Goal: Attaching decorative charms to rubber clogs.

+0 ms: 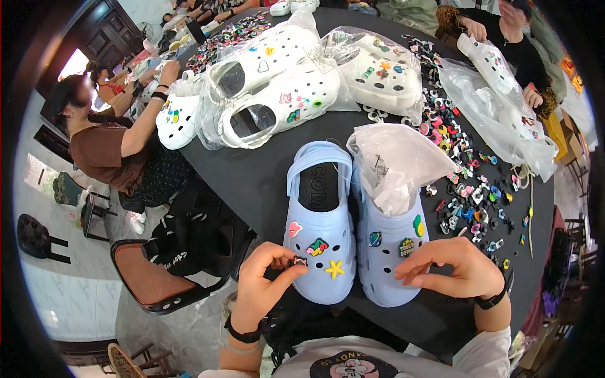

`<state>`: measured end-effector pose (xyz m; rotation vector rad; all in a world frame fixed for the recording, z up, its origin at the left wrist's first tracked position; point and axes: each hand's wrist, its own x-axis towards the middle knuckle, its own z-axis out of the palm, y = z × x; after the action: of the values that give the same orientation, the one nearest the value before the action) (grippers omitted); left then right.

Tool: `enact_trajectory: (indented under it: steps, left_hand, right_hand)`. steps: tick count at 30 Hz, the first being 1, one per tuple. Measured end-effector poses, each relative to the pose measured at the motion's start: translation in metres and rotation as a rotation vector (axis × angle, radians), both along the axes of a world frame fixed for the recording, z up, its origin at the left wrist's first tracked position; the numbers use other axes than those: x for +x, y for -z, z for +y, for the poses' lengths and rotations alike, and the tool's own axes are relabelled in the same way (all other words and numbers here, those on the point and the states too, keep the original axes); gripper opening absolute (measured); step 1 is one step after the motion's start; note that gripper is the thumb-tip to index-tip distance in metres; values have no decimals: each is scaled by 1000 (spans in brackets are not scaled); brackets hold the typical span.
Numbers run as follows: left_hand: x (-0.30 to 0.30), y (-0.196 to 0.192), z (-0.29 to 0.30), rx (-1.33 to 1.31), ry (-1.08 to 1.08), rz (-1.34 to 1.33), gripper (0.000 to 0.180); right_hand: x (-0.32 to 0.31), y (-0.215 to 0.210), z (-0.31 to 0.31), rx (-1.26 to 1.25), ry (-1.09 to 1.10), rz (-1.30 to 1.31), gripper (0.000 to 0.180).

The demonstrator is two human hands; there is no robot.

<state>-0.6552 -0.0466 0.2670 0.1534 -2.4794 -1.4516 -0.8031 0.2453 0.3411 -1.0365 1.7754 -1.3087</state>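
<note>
Two light-blue clogs lie side by side in front of me, toes toward me. My left hand (261, 277) pinches a small dark shoe charm (299, 261) at the outer side of the left clog (318, 230). That clog carries a pink charm, a multicoloured one and a yellow starfish charm (334, 269). Over the toe of the right clog (384, 277) hovers my right hand (450, 268), fingers loosely stretched, nothing visible in them. Planet, pineapple and dark green charms sit on this clog. Crumpled translucent wrapping (400, 167) fills its opening.
Loose charms (469, 183) are strewn over the black table (233, 183) to the right. Bagged white clogs (277, 101) with charms lie beyond the blue pair. A person (113, 138) works at left; another (504, 50) handles a white clog at far right. A chair (164, 271) stands left.
</note>
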Motion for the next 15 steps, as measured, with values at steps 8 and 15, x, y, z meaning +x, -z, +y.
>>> enact_trajectory:
  steps: [8, 15]
  left_hand:
    - [3, 14, 23, -128, -201, 297, 26]
    - [8, -3, 27, -510, -147, 308, 28]
  right_hand:
    - [0, 1, -1, 23, 17, 46, 21]
    - [3, 5, 3, -17, 27, 17, 23]
